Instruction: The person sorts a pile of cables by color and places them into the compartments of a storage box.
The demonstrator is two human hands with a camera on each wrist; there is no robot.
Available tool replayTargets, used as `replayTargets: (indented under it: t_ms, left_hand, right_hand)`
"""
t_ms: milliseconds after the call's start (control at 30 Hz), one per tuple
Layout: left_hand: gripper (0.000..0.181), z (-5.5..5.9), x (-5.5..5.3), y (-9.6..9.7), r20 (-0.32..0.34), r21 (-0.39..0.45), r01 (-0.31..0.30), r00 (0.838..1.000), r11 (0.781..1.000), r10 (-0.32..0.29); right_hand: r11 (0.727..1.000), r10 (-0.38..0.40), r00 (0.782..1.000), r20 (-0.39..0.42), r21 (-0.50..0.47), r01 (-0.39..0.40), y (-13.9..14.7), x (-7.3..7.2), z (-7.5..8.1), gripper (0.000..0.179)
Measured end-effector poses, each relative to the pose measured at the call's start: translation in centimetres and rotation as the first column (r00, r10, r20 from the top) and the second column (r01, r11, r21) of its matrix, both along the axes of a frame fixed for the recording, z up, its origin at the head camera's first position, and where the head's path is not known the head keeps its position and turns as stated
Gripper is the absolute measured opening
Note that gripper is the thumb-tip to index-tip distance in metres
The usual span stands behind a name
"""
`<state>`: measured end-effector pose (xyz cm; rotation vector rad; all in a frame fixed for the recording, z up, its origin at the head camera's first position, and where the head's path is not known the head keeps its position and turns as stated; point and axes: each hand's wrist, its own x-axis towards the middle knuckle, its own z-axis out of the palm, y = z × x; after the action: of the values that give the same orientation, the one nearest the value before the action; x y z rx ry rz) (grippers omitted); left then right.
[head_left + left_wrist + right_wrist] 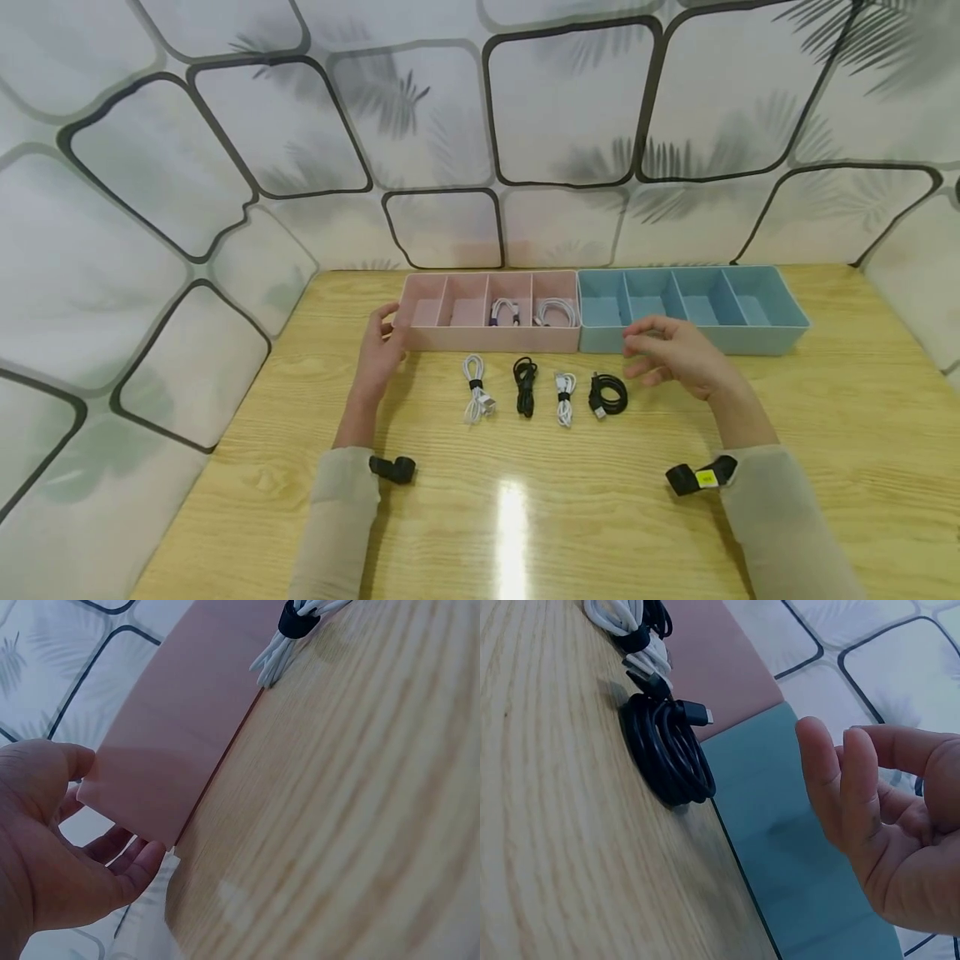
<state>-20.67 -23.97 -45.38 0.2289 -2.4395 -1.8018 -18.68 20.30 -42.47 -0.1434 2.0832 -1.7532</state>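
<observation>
My left hand is at the left end of the pink divided box, thumb and fingertips right at its end wall in the left wrist view. Over the front edge of the blue divided box hovers my right hand, fingers loosely bent, nothing between them. Nearest to it lies a coiled black cable with a USB plug. Further left on the table are a small white cable bundle, a black cable bundle and a larger white cable bundle tied with a black strap.
Two coiled white cables, one in the third compartment and one in the fourth, sit in the pink box. Both boxes stand end to end along the back of the wooden table, before a patterned wall covering.
</observation>
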Motion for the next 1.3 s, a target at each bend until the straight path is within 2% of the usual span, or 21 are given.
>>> replayTargets:
  t_ms: [133, 367, 500, 633, 700, 1000, 1300]
  left_hand:
    - [0.046, 0.0, 0.0, -0.1, 0.006, 0.003, -0.004, 1.0, 1.0, 0.004]
    - [0.048, 0.3, 0.1, 0.0, 0.044, 0.046, -0.012, 0.999, 0.999, 0.01]
    - [0.047, 1.4, 0.6, 0.4, 0.062, 0.054, -0.009, 0.998, 0.999, 0.006]
    - [0.047, 2.9, 1.5, 1.0, 0.055, 0.04, -0.004, 0.998, 0.999, 0.001]
    - [0.046, 3.2, 1.7, 1.2, 0.05, 0.038, -0.004, 0.999, 0.999, 0.002]
    - [0.045, 3.2, 1.6, 1.3, 0.037, 0.044, -0.004, 0.999, 0.999, 0.002]
    - [0.046, 3.3, 1.6, 1.4, 0.04, 0.043, 0.003, 0.999, 0.999, -0.005]
  right_hand:
    - [0.998, 0.028, 1.0, 0.002, 0.058, -0.028, -0.1, -0.1, -0.2, 0.044]
    - [0.992, 0.075, 0.997, 0.016, 0.1, -0.077, -0.2, -0.2, -0.7, 0.049]
    - [0.986, 0.108, 0.994, 0.013, 0.123, -0.109, -0.2, -0.2, -0.9, 0.049]
    - [0.978, 0.137, 0.991, 0.007, 0.159, -0.136, -0.3, -0.2, -1.1, 0.047]
    - [0.974, 0.152, 0.988, 0.009, 0.167, -0.152, -0.4, -0.1, -1.2, 0.046]
    - [0.958, 0.163, 0.986, 0.025, 0.236, -0.164, -0.9, 0.2, -1.8, 0.043]
    - [0.93, 0.155, 0.988, 0.016, 0.334, -0.151, -1.5, 0.3, -1.9, 0.023]
